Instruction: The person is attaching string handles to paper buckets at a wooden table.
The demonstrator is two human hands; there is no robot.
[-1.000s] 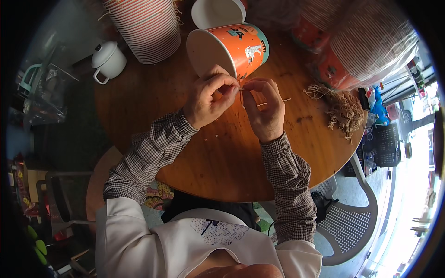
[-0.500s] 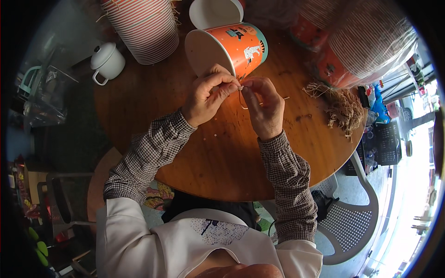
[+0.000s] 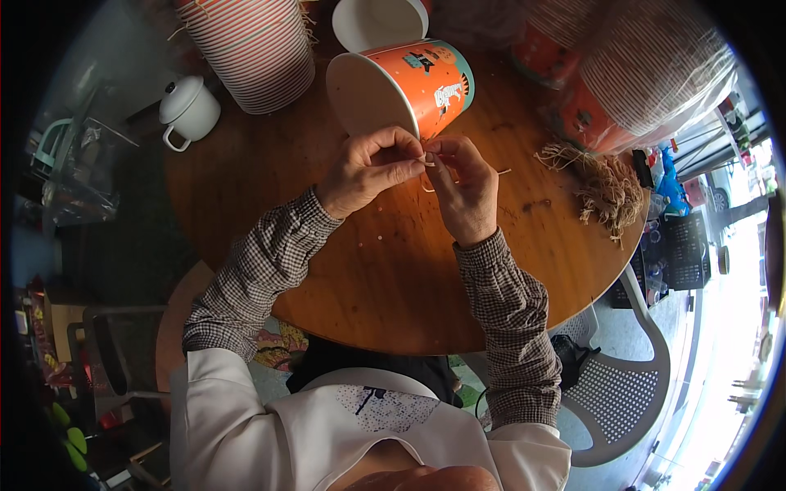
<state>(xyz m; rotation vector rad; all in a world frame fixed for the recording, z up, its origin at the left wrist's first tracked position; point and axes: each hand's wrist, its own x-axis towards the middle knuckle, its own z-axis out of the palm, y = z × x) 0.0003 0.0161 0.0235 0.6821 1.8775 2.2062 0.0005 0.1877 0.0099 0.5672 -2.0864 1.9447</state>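
Observation:
Both hands meet at the near rim of an orange paper bucket (image 3: pixel 422 86) that lies on its side, its white mouth facing left. My left hand (image 3: pixel 372 170) pinches a thin pale cord (image 3: pixel 428 162) between thumb and forefinger. My right hand (image 3: pixel 467 188) pinches the same cord right beside it, fingertips almost touching. A loose end of the cord sticks out past the right hand. Whether the cord is knotted or runs through the bucket's wall is hidden by the fingers. A bundle of tan cords (image 3: pixel 610 192) lies on the table to the right.
A tall stack of nested buckets (image 3: pixel 250 53) stands at the back left, beside a white lidded enamel mug (image 3: pixel 190 113). Another bucket (image 3: pixel 377 24) lies behind. Plastic-wrapped bucket stacks (image 3: pixel 655 78) fill the back right of the round wooden table (image 3: pixel 385 286). A grey chair (image 3: pixel 618 393) stands at right.
The fingertips have shifted slightly and my left thumb lies flatter against the cord. The bucket has turned a little; both hands still pinch at the same spot.

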